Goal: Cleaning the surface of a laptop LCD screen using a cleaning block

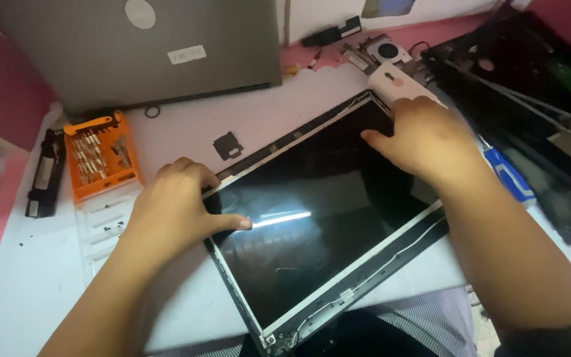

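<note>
Head view looked down on a bare laptop screen panel (312, 218) lying tilted across a white tabletop (28, 291), its near corner reaching the person's lap. The dark glass sat in a thin metal frame, with a bright strip of light reflected near its middle and thin cables running along its lower right edge.

The left hand (173, 208) rested on the panel's left edge, its fingers curled over the frame and the thumb stretched flat on the glass; that grip was closed loosely on the frame edge. The right hand (424, 142) lay over the upper right corner of the panel, its fingers bent over the top edge and thumb pointing left on the glass, likewise gripping the frame there.

Left of the left hand stood an orange screwdriver bit case (100, 155), open, with a clear tray just below it and a black battery-like bar (44, 173) at its side. A closed grey laptop (140, 49) lay at the top of the tabletop. A small black plastic piece (228, 145) sat just above the panel. Beyond the right hand were a small cooling fan (386, 51), a blue-handled tool (509, 173) and a black laptop casing (530, 106) at the right.
</note>
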